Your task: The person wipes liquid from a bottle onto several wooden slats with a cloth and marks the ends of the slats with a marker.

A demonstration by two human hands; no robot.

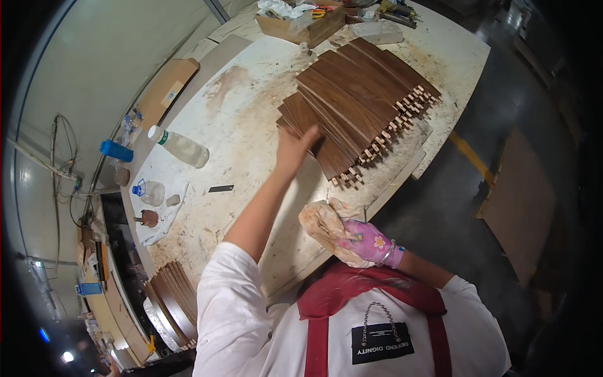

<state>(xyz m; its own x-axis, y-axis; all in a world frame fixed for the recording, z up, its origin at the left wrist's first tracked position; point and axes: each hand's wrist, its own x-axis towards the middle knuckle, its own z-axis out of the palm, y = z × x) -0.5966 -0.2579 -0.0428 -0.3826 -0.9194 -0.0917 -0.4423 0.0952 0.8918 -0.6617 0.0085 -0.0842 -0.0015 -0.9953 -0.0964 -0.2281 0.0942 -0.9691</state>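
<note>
Dark brown wooden boards [358, 88] lie overlapped in a fanned row on the white worktable, with pale dowel pegs [377, 147] sticking out of their near right ends. My left hand [294, 147], bare, grips the nearest board [331, 160] by its left end, thumb on top and fingers partly hidden at the edge. In a pink flowered glove, my right hand [370, 242] is closed round a crumpled, stained cream rag [330, 226]. It is close to my body at the table's front edge, apart from the boards.
On the worktable [245, 132], a clear bottle [182, 148], a blue-capped jug [151, 191] and a black blade [220, 188] are at left. A cardboard box [301, 28] of tools stands at the back. More brown boards [173, 301] are stacked at lower left.
</note>
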